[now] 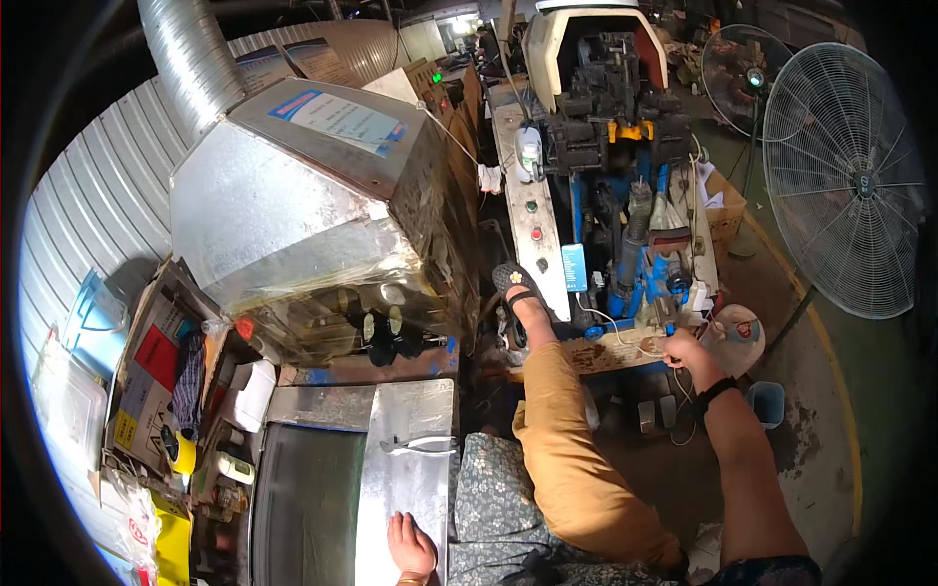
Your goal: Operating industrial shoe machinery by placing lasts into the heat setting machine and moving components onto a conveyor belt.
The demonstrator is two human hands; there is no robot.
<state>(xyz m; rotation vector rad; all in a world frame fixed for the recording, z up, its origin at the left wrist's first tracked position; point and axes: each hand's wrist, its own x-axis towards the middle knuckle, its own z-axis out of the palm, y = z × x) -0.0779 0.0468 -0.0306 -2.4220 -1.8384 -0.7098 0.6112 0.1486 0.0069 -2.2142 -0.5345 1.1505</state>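
Note:
My left hand (410,545) lies flat, palm down, on a pale metal plate (410,488) beside a dark belt (311,498). Farther up that plate rests a pair of pliers (418,445), apart from the hand. Out to the right, my right hand (690,357) is closed at the near edge of a machine (625,225), fingers pinched around a thin white cord (625,337). Part of the cord crosses the machine's front ledge, and part hangs below the hand. The fingertips are partly hidden.
My sandalled foot (516,283) is propped by the machine's white side panel (528,210), near its buttons. A metal hood (293,195) stands at left. Right of the machine are a large fan (850,181), a round pale container (735,340) and a small blue bucket (766,404).

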